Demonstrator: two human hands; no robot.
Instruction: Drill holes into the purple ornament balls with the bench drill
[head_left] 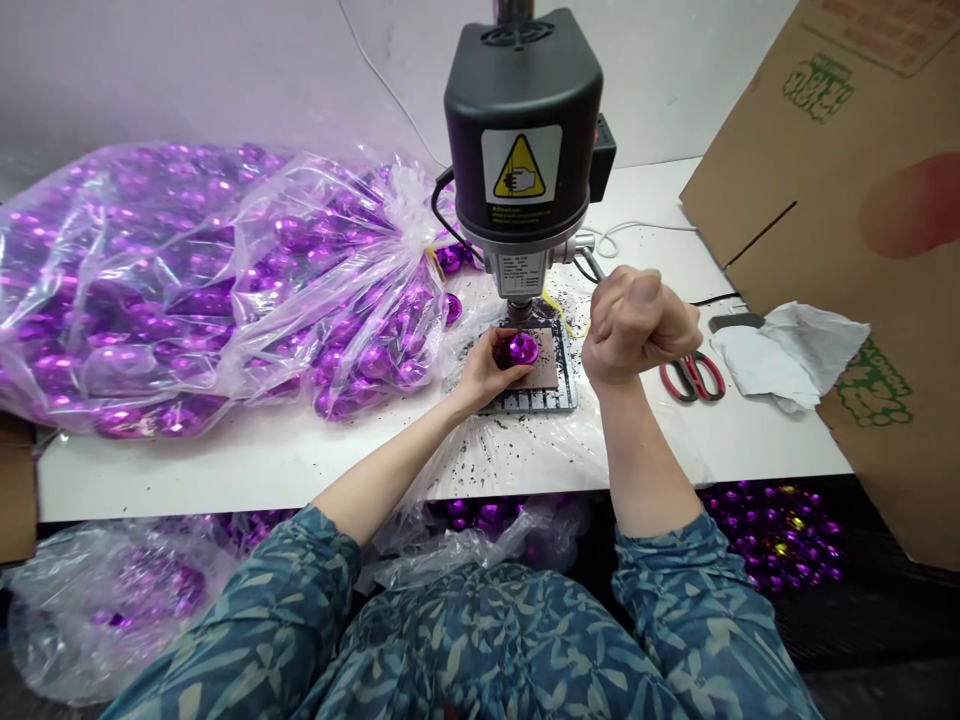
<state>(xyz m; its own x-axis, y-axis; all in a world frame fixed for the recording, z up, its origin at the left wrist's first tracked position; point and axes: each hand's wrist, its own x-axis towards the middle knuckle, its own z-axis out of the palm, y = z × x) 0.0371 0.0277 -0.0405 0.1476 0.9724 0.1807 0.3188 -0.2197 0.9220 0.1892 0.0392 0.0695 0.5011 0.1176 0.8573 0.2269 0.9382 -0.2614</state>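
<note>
A shiny purple ball [523, 348] rests on a small brown board [546, 372] on the base plate [568, 385] of a bench drill press [523, 130]. My left hand [486, 368] holds it from the left, with thumb and fingers curved around it. The chuck [519, 308] is just above and behind the ball; I cannot tell whether a bit touches it. On the right, my right hand [637, 322] is closed in a fist around the end of the press lever [590, 260]. The grip inside the fist is hidden.
A large clear plastic bag [247, 240] of purple balls fills the table's left side. Red-black scissors [691, 378], white paper [787, 350] and a cardboard box [840, 200] are on the right. Dark shavings surround the base. More balls [780, 535] lie below the table edge.
</note>
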